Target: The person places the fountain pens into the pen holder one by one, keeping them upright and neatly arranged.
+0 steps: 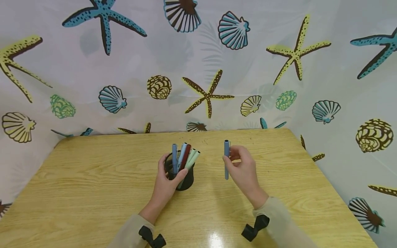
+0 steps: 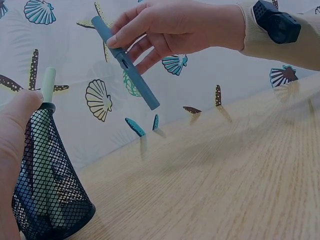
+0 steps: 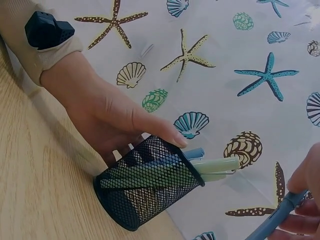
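My left hand point(image 1: 165, 184) grips a black mesh pen holder point(image 3: 145, 187) from its left side, the thumb along the rim. Several capped pens stand in the holder: blue ones, a dark red pen point(image 1: 186, 155) and light green pens point(image 1: 193, 159). To the right of the holder, my right hand point(image 1: 245, 167) pinches a blue capped pen point(image 1: 226, 162) between thumb and fingers. That pen hangs upright above the table in the head view; in the left wrist view it shows whole, with its clip side hidden.
A light wooden table point(image 1: 108, 206) lies under both hands. Behind it and along the right side hangs a white cloth point(image 1: 139, 62) printed with starfish and shells. Black devices are strapped to both wrists over beige sleeves point(image 1: 279, 217).
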Demonstrator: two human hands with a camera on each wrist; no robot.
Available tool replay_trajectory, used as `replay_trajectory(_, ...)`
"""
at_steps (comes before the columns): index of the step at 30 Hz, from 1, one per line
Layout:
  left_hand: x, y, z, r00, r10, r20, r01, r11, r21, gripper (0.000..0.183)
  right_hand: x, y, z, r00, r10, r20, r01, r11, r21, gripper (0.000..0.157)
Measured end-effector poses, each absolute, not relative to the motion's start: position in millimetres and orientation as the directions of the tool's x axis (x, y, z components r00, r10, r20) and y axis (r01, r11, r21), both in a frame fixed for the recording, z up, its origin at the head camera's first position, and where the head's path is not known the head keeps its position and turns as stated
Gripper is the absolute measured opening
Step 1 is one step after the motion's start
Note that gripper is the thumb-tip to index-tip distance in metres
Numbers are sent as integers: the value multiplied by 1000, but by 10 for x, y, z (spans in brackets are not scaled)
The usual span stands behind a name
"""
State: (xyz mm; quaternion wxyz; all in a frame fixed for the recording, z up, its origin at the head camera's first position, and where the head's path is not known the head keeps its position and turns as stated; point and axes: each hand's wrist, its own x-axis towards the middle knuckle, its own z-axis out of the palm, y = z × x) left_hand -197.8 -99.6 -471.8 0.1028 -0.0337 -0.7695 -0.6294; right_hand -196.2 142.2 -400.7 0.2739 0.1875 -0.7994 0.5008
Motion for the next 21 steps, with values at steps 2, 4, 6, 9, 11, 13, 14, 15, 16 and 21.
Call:
replay_trajectory(2, -1977, -997, -4721, -977, -75, 202, 183, 204, 962, 78, -1960, 1386, -3999, -774, -20, 633, -586, 402, -704, 24)
replay_trajectory(4, -1979, -998, -4724, -976, -72, 205, 186, 203, 961, 78, -1942, 1343, -3966, -764, -20, 644, -601, 382, -702, 24)
replay_trajectory(6, -1978, -997, -4723, -976, -72, 208, 190, 205, 960, 78, -1888, 1290, -3891, -752, -21, 659, -617, 373, -693, 24)
replay_trajectory(9, -1973, -995, -4721, -975, -73, 208, 190, 206, 960, 78, -1804, 1212, -3775, -731, -26, 682, -644, 357, -677, 24)
replay_trajectory(11, -1969, -994, -4720, -976, -73, 207, 189, 206, 960, 78, -1780, 1169, -3735, -713, -27, 701, -664, 349, -662, 25)
replay_trajectory(13, -1967, -995, -4720, -976, -73, 205, 187, 204, 961, 78, -1821, 1147, -3772, -703, -24, 711, -675, 336, -657, 25)
replay_trajectory(14, -1967, -995, -4720, -976, -73, 206, 187, 204, 961, 78, -1848, 1137, -3802, -701, -23, 713, -678, 332, -656, 26)
replay_trajectory(15, -1967, -995, -4720, -976, -72, 207, 188, 203, 961, 78, -1877, 1130, -3835, -700, -21, 714, -680, 325, -657, 26)
replay_trajectory(16, -1966, -995, -4719, -976, -73, 207, 189, 203, 961, 78, -1905, 1121, -3868, -698, -20, 716, -684, 315, -658, 26)
replay_trajectory(21, -1961, -991, -4717, -975, -76, 211, 191, 207, 959, 77, -1976, 1056, -3952, -685, -20, 729, -707, 260, -657, 25)
